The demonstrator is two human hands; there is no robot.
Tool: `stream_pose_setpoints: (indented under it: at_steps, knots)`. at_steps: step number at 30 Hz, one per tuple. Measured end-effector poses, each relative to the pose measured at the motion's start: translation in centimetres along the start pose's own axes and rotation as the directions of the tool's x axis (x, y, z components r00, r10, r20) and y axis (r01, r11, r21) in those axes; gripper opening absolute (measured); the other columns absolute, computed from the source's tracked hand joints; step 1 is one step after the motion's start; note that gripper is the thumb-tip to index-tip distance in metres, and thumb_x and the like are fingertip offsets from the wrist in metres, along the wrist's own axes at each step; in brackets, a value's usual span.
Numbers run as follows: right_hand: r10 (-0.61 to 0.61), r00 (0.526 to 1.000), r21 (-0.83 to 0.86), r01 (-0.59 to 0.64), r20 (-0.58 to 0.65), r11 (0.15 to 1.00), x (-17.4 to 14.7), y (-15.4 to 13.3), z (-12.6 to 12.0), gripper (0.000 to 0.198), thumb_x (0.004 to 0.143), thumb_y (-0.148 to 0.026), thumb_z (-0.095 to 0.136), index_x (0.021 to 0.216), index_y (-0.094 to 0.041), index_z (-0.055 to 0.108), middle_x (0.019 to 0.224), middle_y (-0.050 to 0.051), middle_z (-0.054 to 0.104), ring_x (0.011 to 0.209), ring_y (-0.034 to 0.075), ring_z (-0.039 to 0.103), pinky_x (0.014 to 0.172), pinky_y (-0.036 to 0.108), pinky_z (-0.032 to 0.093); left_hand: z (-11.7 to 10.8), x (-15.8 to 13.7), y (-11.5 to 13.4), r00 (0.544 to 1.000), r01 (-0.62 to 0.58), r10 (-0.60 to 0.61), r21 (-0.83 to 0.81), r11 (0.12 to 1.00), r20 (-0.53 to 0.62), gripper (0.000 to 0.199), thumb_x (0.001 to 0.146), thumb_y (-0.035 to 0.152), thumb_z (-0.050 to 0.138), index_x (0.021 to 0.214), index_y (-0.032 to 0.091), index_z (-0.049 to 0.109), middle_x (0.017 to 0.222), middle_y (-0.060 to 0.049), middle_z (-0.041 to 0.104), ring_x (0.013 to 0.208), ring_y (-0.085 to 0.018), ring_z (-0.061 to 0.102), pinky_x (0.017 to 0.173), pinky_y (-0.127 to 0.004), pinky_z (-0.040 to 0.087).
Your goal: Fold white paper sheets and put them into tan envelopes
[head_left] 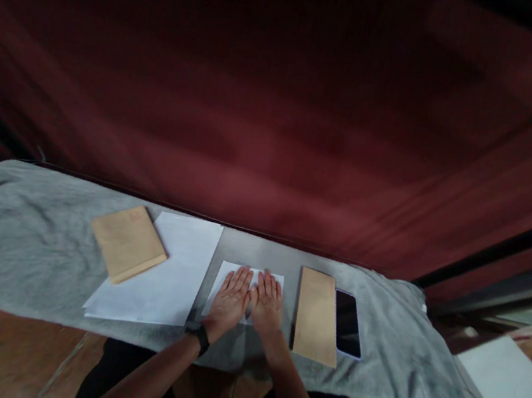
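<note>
A small white sheet of paper [209, 306] lies on the grey cloth in front of me. Both palms press flat on it, side by side with the thumbs almost meeting. My left hand [231, 298], with a dark watch [198, 336] at the wrist, covers the sheet's left half, fingers stretched forward. My right hand [266, 303] covers the right half the same way. Much of the sheet is hidden under the hands, so I cannot tell whether it is folded. Neither hand grips anything.
Left of the sheet lies a stack of larger white paper [178, 272], with brown envelopes [130, 241] partly on it. To the right are a long brown envelope [315, 314] and a phone [348, 323] with a dark screen. Grey cloth [37, 243] covers the surface; a dark red panel [277, 127] rises behind.
</note>
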State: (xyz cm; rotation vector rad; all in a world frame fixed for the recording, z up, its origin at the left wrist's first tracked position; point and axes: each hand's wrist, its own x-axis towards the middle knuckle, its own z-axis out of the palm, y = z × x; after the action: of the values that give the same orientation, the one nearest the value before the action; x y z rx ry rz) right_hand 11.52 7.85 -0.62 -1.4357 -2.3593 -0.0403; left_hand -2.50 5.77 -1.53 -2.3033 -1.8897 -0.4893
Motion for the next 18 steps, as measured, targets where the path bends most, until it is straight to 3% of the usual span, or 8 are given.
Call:
stream_pose_setpoints:
  at_steps: [8, 18]
  knots:
    - [0.189, 0.979, -0.035, -0.192, -0.081, 0.981, -0.9, 0.5, 0.6, 0.056, 0.105, -0.032, 0.034, 0.15, -0.001, 0.04, 0.154, 0.025, 0.041, 0.145, 0.03, 0.04, 0.117, 0.049, 0.034, -0.3, -0.2, -0.7, 0.984, 0.171, -0.171, -0.003, 0.985, -0.049, 0.058, 0.1, 0.031, 0.032, 0.15, 0.003, 0.041, 0.154, -0.02, 0.045, 0.148, -0.028, 0.035, 0.121, -0.049, 0.029]
    - [0.213, 0.962, -0.013, -0.218, -0.169, 0.976, -2.3, 0.7, -0.4, 0.056, 0.106, -0.029, 0.029, 0.154, 0.0, 0.033, 0.152, 0.028, 0.044, 0.142, 0.032, 0.044, 0.114, 0.053, 0.037, -1.4, -2.2, -1.7, 0.97, 0.205, -0.204, -0.011, 0.979, -0.131, 0.06, 0.101, 0.033, 0.032, 0.153, 0.002, 0.036, 0.155, -0.023, 0.042, 0.148, -0.031, 0.035, 0.119, -0.053, 0.031]
